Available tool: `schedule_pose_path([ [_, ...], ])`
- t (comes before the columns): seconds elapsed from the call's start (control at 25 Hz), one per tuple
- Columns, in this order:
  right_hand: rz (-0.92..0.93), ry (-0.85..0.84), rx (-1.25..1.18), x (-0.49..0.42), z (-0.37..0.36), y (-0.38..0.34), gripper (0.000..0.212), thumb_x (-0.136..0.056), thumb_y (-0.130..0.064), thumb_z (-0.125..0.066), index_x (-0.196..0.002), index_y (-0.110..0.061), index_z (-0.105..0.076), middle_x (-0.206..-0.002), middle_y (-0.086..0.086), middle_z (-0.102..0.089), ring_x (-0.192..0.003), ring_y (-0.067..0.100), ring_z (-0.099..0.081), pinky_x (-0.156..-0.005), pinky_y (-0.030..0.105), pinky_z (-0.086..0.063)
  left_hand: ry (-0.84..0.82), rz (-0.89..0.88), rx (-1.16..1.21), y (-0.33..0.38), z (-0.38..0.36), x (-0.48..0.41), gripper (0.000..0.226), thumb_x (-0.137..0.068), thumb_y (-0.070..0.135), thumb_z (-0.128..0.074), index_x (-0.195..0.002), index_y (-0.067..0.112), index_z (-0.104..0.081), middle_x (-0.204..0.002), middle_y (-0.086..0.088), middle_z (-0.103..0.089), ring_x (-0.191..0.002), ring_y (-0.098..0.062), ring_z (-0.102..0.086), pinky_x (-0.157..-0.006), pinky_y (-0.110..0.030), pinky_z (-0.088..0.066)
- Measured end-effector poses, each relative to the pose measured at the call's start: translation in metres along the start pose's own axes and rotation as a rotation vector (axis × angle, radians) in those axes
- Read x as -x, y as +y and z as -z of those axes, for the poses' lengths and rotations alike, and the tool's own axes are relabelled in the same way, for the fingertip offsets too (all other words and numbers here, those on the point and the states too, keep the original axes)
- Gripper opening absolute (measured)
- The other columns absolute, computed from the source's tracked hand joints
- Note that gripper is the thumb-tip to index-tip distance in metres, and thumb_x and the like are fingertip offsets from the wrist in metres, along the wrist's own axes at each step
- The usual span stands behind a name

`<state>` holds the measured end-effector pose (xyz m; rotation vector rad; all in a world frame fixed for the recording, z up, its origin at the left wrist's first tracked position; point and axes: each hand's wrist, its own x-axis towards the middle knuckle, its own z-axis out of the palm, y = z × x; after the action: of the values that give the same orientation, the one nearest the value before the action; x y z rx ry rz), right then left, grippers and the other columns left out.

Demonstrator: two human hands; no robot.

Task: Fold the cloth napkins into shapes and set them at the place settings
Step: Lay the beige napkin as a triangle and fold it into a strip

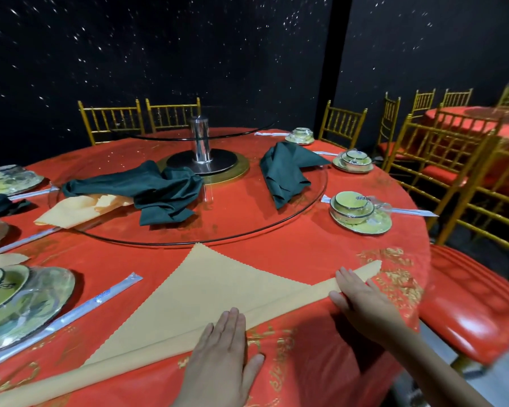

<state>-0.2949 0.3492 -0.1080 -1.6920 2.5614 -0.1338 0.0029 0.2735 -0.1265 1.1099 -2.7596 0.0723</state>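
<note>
A peach cloth napkin (218,289) lies as a triangle on the red tablecloth in front of me, its long near edge rolled into a narrow band. My left hand (222,356) presses flat on the middle of that band with straight fingers. Farther right on the band, near the right tip, my right hand (362,304) rests flat on it. Dark green napkins (162,189) and another green napkin (282,171) lie crumpled on the glass turntable (247,230), beside a second peach napkin (71,211).
Wrapped bowl-and-plate settings stand at the left (18,304) and right (359,212), with wrapped chopsticks (80,309) beside them. A metal post (200,142) rises from the turntable's middle. Gold chairs (459,160) ring the table; a red seat (467,306) sits at my right.
</note>
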Motion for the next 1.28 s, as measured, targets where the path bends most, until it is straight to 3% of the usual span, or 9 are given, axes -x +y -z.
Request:
schedule_pose_path([
  [0.2,-0.143,-0.059,0.009,0.0,0.009,0.022,0.075,-0.089,-0.064,-0.01,-0.151,-0.022,-0.012,-0.158,-0.007,-0.005,-0.144,0.006,-0.002,-0.118,0.036,-0.003,-0.056,-0.018,0.042,-0.008,0.005,0.0,0.071,-0.096,0.056,-0.012,-0.117,0.018,-0.068,-0.123,0.004,-0.063,-0.111,-0.011,-0.061,-0.105,-0.031,-0.013],
  [0.36,-0.148,0.01,0.063,-0.003,0.021,0.004,0.07,-0.095,-0.058,-0.013,-0.151,-0.015,-0.012,-0.159,0.001,-0.004,-0.145,0.011,-0.002,-0.117,0.037,0.003,-0.142,-0.004,0.113,-0.002,0.015,0.001,0.071,-0.095,0.059,-0.008,-0.127,0.023,-0.059,-0.135,0.009,-0.053,-0.122,-0.005,-0.051,-0.109,-0.037,-0.011],
  [0.44,0.104,0.228,0.043,0.001,0.014,-0.039,0.076,-0.095,-0.059,-0.009,-0.147,-0.007,-0.027,-0.155,0.006,-0.016,-0.144,0.019,-0.019,-0.116,0.034,-0.003,-0.122,-0.015,0.146,0.0,0.02,0.001,0.072,-0.092,0.061,-0.002,-0.138,0.027,-0.046,-0.146,0.012,-0.037,-0.132,-0.002,-0.037,-0.109,-0.035,-0.012],
  [0.56,0.526,0.302,-0.033,0.014,-0.012,-0.111,0.069,-0.1,-0.051,-0.014,-0.13,-0.003,-0.054,-0.139,0.01,-0.048,-0.128,0.023,-0.047,-0.108,0.035,-0.022,-0.206,-0.015,0.173,0.004,0.017,0.003,0.061,-0.093,0.056,-0.021,-0.121,0.025,-0.065,-0.128,0.01,-0.059,-0.117,-0.003,-0.055,-0.096,-0.034,-0.029],
  [0.68,0.606,0.231,-0.047,0.016,-0.024,-0.137,0.064,-0.102,-0.045,-0.014,-0.124,-0.004,-0.058,-0.13,0.01,-0.058,-0.124,0.019,-0.052,-0.108,0.028,-0.021,-0.096,-0.013,0.142,-0.006,0.029,0.006,0.059,-0.096,0.052,-0.02,-0.138,0.02,-0.047,-0.147,0.009,-0.036,-0.135,-0.002,-0.033,-0.112,-0.039,-0.028],
  [0.8,0.592,0.194,-0.029,0.012,-0.028,-0.135,0.061,-0.102,-0.045,-0.015,-0.128,-0.006,-0.054,-0.133,0.007,-0.056,-0.126,0.015,-0.048,-0.11,0.021,-0.016,-0.156,0.024,0.071,-0.028,0.031,0.018,0.072,-0.093,0.05,0.001,-0.141,0.018,-0.042,-0.15,0.004,-0.032,-0.138,-0.006,-0.027,-0.115,-0.04,-0.022],
  [0.88,0.572,0.142,-0.042,0.011,-0.032,-0.132,0.062,-0.102,-0.046,-0.015,-0.13,-0.008,-0.054,-0.136,0.004,-0.053,-0.131,0.01,-0.04,-0.109,0.02,-0.015,-0.261,0.058,0.086,-0.04,0.034,0.036,0.066,-0.096,0.05,-0.006,-0.134,0.021,-0.052,-0.14,0.005,-0.049,-0.13,-0.008,-0.043,-0.104,-0.039,-0.027],
  [1.04,0.555,0.101,-0.082,0.008,-0.036,-0.131,0.061,-0.101,-0.048,-0.015,-0.135,-0.011,-0.048,-0.142,-0.004,-0.041,-0.14,0.001,-0.015,-0.111,0.019,-0.011,-0.267,0.099,0.015,-0.08,0.036,0.074,0.061,-0.097,0.051,-0.011,-0.141,0.024,-0.043,-0.145,0.008,-0.043,-0.133,-0.009,-0.04,-0.102,-0.035,-0.024],
  [1.28,0.584,0.119,-0.053,0.007,-0.033,-0.131,0.061,-0.101,-0.047,-0.016,-0.134,-0.008,-0.05,-0.139,-0.001,-0.048,-0.14,-0.005,-0.006,-0.108,0.015,-0.012,-0.324,0.239,-0.038,-0.118,0.049,0.111,0.057,-0.098,0.052,-0.012,-0.143,0.028,-0.036,-0.145,0.008,-0.042,-0.132,-0.014,-0.042,-0.104,-0.034,-0.02],
])
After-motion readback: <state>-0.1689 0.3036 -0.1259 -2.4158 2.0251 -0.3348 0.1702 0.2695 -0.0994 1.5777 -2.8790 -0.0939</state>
